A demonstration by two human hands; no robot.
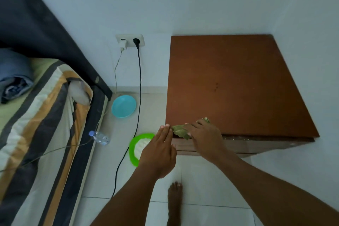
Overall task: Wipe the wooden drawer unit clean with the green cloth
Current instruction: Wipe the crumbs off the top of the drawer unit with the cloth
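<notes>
Right hand [203,135] lies bent over the crumpled green cloth [180,130], gripping it against the front-left corner of the wooden drawer unit [238,82]. My left hand [159,150] is flat with straight fingers, its tips at the unit's left edge, just beside the cloth's end. The cloth's long axis follows the front edge, from 9 o'clock toward 2 o'clock. Most of the surface lies bare toward 12 and 2 o'clock, and walls close it in at 12 and 3. It is square, matt and reddish brown with a few dark specks, and its front edge is flecked pale. At 9 o'clock, on the pale tiled floor [211,180], are a green bowl [133,152] and a black cable [139,79].
</notes>
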